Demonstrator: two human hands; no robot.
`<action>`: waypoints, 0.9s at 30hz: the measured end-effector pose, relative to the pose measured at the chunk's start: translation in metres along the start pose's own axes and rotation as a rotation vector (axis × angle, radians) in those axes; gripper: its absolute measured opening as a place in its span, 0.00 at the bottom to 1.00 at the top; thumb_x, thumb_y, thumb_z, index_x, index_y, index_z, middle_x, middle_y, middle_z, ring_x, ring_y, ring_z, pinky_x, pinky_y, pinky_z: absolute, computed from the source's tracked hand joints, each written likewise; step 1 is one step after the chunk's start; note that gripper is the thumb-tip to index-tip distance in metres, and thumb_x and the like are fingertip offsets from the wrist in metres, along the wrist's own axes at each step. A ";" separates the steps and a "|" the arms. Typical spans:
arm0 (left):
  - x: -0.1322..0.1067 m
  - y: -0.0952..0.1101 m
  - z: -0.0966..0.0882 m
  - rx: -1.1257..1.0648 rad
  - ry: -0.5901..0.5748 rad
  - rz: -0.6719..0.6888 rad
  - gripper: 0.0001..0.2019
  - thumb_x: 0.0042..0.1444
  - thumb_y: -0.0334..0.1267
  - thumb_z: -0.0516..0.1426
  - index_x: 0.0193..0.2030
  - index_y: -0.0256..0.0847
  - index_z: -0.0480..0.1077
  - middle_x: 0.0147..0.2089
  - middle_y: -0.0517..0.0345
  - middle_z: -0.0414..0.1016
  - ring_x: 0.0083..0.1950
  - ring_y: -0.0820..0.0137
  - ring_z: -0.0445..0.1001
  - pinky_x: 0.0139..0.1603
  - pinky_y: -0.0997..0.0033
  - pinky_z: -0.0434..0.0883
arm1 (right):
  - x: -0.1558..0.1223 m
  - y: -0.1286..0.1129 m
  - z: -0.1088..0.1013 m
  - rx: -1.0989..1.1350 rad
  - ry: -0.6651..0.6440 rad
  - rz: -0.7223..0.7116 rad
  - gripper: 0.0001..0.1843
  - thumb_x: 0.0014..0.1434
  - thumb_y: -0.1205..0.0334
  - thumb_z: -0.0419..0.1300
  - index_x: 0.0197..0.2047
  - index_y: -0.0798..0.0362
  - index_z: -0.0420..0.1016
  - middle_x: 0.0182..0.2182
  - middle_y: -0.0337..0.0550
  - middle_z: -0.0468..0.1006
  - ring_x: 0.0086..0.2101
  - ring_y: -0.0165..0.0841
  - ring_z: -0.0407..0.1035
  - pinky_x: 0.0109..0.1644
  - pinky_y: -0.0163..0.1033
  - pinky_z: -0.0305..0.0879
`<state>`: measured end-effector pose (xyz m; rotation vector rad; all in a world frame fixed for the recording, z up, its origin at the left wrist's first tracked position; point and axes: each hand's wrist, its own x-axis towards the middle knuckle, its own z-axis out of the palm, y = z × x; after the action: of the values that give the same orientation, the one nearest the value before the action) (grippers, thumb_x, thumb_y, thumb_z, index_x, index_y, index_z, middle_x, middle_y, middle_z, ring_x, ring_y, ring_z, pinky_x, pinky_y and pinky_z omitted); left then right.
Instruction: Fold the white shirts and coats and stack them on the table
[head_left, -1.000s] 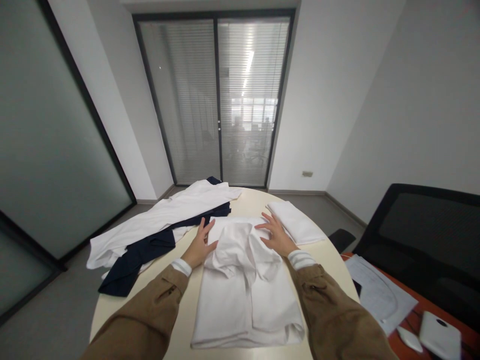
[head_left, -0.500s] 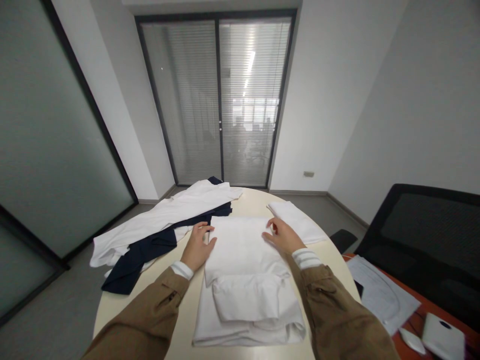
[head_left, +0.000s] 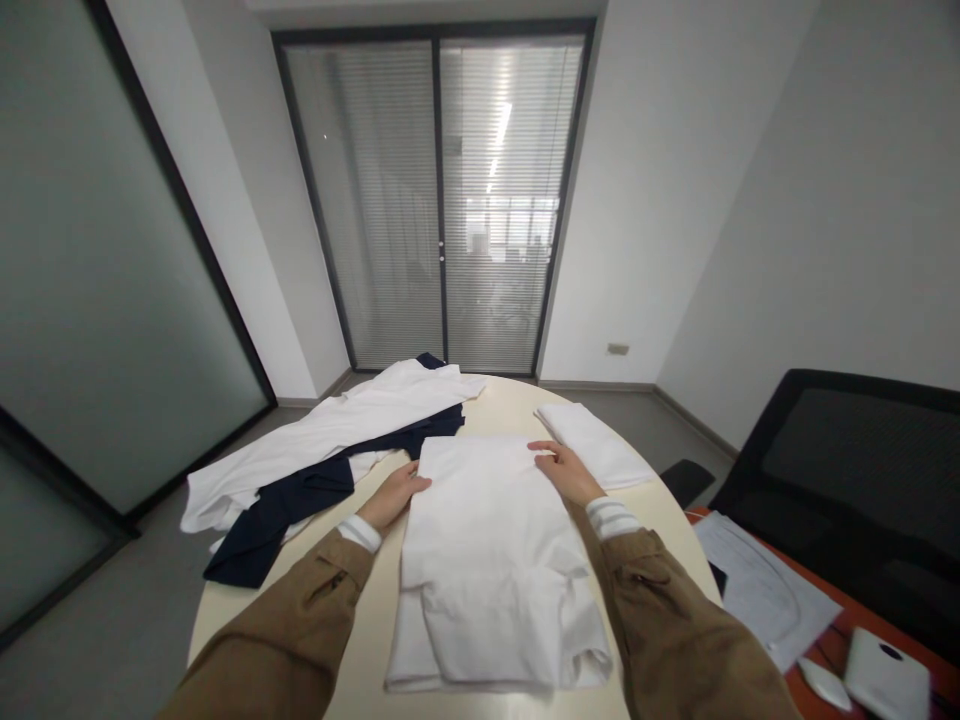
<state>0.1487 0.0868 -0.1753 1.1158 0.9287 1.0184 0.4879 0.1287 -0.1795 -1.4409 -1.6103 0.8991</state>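
A white garment (head_left: 487, 560) lies folded into a long rectangle on the round cream table (head_left: 285, 590) in front of me. My left hand (head_left: 394, 492) rests at its far left edge, fingers together and tucked against the cloth. My right hand (head_left: 566, 470) lies on the far right edge, fingers pressed onto the fabric with the thumb at the edge. Whether either hand pinches the cloth is hard to see. Both arms wear brown sleeves with striped cuffs.
A loose heap of white clothes (head_left: 330, 430) and a dark navy garment (head_left: 292, 500) lies at the left. A small folded white piece (head_left: 592, 440) sits far right. A black chair (head_left: 847, 470), papers (head_left: 757, 590) and white devices (head_left: 885, 680) on an orange desk stand to the right.
The bunched upper part of the white garment has been folded and spread flat toward me. Both hands slid from its top surface out to the far side edges.
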 end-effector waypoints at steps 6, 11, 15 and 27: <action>-0.011 0.014 -0.003 0.107 -0.310 -0.063 0.30 0.40 0.41 0.68 0.53 0.37 0.74 0.50 0.45 0.81 0.55 0.49 0.76 0.56 0.51 0.71 | -0.003 -0.008 -0.005 0.099 -0.168 0.123 0.24 0.51 0.59 0.60 0.53 0.51 0.72 0.23 0.35 0.71 0.24 0.32 0.68 0.30 0.38 0.64; -0.014 0.015 0.004 0.193 -0.411 0.022 0.31 0.43 0.46 0.68 0.56 0.40 0.72 0.54 0.45 0.79 0.59 0.49 0.72 0.58 0.51 0.68 | -0.008 -0.008 -0.005 0.110 -0.183 0.100 0.35 0.54 0.54 0.64 0.64 0.48 0.62 0.38 0.44 0.79 0.35 0.36 0.75 0.42 0.43 0.71; -0.014 0.015 0.003 0.270 -0.390 0.033 0.29 0.42 0.44 0.68 0.53 0.39 0.74 0.50 0.47 0.80 0.57 0.49 0.74 0.57 0.53 0.69 | -0.009 -0.007 -0.007 0.158 -0.253 0.089 0.49 0.50 0.58 0.67 0.71 0.48 0.49 0.39 0.45 0.79 0.36 0.39 0.76 0.42 0.46 0.73; 0.007 -0.005 0.001 0.047 0.152 0.033 0.31 0.44 0.43 0.68 0.55 0.36 0.68 0.37 0.51 0.82 0.38 0.60 0.80 0.43 0.62 0.73 | -0.001 0.008 -0.004 0.092 -0.087 0.111 0.45 0.55 0.48 0.65 0.70 0.50 0.53 0.29 0.40 0.76 0.30 0.38 0.73 0.35 0.43 0.70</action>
<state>0.1520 0.0930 -0.1807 1.1068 1.0631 1.1252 0.4948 0.1287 -0.1846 -1.4552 -1.5424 1.0990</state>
